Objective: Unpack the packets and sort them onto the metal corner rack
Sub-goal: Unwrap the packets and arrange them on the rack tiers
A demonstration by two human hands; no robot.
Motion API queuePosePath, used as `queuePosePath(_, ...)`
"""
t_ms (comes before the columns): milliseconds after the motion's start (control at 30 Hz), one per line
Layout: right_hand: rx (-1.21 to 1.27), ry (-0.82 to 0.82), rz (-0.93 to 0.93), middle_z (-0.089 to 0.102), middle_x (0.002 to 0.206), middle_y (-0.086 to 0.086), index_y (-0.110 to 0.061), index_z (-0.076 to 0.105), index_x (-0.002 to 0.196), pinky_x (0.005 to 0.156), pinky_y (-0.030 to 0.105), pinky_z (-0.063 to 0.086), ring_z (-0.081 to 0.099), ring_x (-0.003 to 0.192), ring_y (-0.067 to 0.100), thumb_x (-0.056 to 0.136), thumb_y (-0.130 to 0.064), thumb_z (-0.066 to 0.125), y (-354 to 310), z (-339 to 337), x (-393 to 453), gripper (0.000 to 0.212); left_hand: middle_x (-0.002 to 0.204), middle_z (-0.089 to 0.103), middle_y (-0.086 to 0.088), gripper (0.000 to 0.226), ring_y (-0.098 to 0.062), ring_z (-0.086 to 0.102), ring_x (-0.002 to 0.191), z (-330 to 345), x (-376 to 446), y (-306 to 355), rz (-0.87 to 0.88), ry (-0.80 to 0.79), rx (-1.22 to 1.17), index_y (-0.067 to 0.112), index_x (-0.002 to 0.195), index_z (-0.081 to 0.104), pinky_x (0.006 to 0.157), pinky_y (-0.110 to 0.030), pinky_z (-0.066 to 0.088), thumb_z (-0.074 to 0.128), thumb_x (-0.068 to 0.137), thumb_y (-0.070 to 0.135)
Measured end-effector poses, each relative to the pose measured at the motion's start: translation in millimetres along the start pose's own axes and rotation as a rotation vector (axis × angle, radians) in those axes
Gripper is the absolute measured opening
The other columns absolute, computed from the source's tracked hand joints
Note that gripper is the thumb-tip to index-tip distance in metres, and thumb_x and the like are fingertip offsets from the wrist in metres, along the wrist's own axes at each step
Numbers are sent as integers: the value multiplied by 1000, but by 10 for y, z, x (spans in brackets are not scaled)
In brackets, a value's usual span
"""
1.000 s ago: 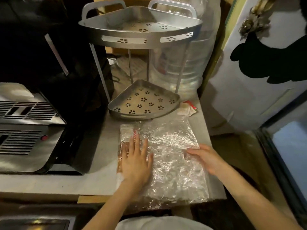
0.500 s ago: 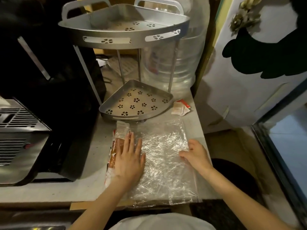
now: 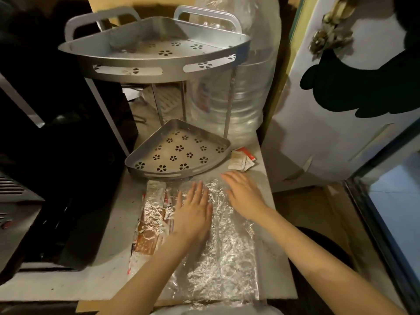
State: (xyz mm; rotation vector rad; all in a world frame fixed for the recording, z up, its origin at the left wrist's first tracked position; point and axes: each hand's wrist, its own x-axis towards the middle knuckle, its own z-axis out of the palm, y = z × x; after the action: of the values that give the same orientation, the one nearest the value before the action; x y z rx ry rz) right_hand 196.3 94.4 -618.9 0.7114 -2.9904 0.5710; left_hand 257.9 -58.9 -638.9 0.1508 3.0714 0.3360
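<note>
A crinkled clear plastic bag (image 3: 218,253) is lying flat on the pale countertop (image 3: 91,276), its long axis running from the near edge of the counter toward the metal corner rack (image 3: 156,64), with its far end stopping just short of the rack's lower shelf (image 3: 179,151). Along the bag's left side, red-and-brown packets (image 3: 147,233) are showing through the plastic, lined up the same way, lengthwise away from the person.

The left hand (image 3: 193,214) is pressing palm-down on the bag just right of the packets, fingers extended and slightly spread, pointing toward the rack; it is gripping nothing. The right hand (image 3: 243,194) is hovering or resting flat over the bag's far right corner, fingers loosely open and angled up-left toward the lower shelf, also holding nothing; whether it is touching the plastic cannot be told.

Both shelves of the rack are showing their flower-shaped cut-outs. A few small sachets (image 3: 242,159) are lying on the counter just right of the lower shelf. A large clear water bottle (image 3: 245,92) is standing behind the rack, and a dark appliance (image 3: 56,155) is sitting to the left.
</note>
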Motion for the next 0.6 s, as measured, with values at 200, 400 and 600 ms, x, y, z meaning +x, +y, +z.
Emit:
queuePosePath(200, -116, -30, -9, 49, 138, 5, -14, 36, 137, 111, 40, 22, 40, 129, 22, 91, -19, 46, 72, 142, 115, 47, 150, -18, 3, 52, -14, -21, 138, 229, 143, 6, -10, -31, 10, 24, 138, -17, 111, -43, -19, -2, 93, 45)
queuePosePath(400, -107, 75, -53, 63, 119, 4, -15, 51, 126, 100, 35, 31, 51, 115, 21, 88, -14, 53, 118, 198, 74, 38, 153, -18, 5, 59, -13, -20, 140, 330, 121, -17, -20, -24, -15, 26, 141, -17, 111, -42, -20, -11, 88, 51)
queuePosePath(600, 106, 106, 47, 64, 110, 3, -16, 60, 113, 95, 34, 30, 51, 110, 20, 84, -14, 58, 135, 141, 110, 29, 153, -18, 7, 64, -11, -22, 139, 340, 117, -31, -15, -20, -69, 28, 141, -17, 110, -40, -20, -20, 83, 54)
